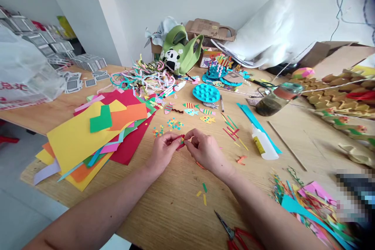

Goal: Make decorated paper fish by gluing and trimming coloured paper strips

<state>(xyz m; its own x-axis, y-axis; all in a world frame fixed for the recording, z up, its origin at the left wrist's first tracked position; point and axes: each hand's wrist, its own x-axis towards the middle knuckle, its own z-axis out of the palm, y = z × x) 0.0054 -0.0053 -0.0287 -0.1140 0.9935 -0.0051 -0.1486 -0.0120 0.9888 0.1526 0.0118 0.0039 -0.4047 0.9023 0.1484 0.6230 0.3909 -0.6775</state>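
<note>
A small red paper cutout point(179, 145) is pinched between the thumb and fingers of my left hand point(163, 150). Fingertips of my right hand point(205, 150) are pressed together at the cutout's right edge, where a tiny yellow-green bit shows; what they pinch is mostly hidden. Just beyond my hands lie loose paper dots point(175, 124) in blue, yellow and orange. Farther back are several decorated paper fish, among them a yellow fish point(207, 119) and a light blue fish point(191, 112). Thin paper strips point(231, 129) lie to the right. Scissors point(231, 232) with red handles rest near the front edge.
Coloured paper sheets point(73, 136) are piled at left. A glue bottle point(264, 144), a wooden stick point(287, 145) and a dark-filled jar point(277, 99) occupy the right. Paper scraps point(310, 207) lie front right. A blue dotted oval point(206, 93) and pipe cleaners point(140, 78) are behind.
</note>
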